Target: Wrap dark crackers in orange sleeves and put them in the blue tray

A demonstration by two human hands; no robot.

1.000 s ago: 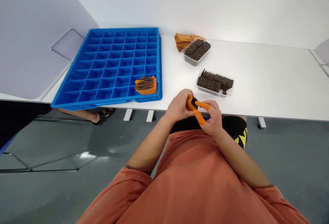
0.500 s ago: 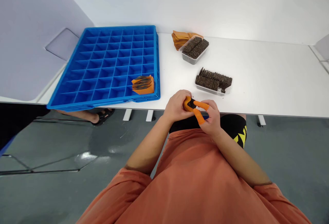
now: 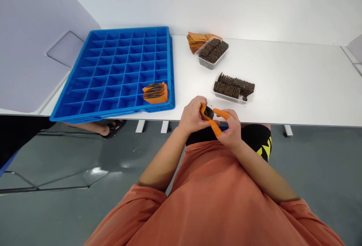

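Note:
My left hand (image 3: 193, 115) is closed around a small orange paper pouch (image 3: 203, 110) just over the table's front edge. A dark, thin, rounded piece (image 3: 209, 112) shows at the pouch's open mouth. Orange finger cots cover the thumb and index finger of my right hand (image 3: 231, 125). These two fingers are spread apart with nothing between them. The thumb tip is at the pouch's lower edge; whether it presses on it I cannot tell. The index tip is a little right of the dark piece.
A blue divided tray (image 3: 171, 69) stands at left, with filled orange pouches (image 3: 155, 93) in its near right corner. Two clear tubs of dark thin squares, one farther back (image 3: 212, 51) and one nearer (image 3: 234, 87), stand beyond my hands. Flat orange pouches (image 3: 196, 42) lie behind.
My right index finger has drawn back from the dark piece, and its thumb has shifted left toward the pouch. More of the dark piece shows. My left hand keeps its hold.

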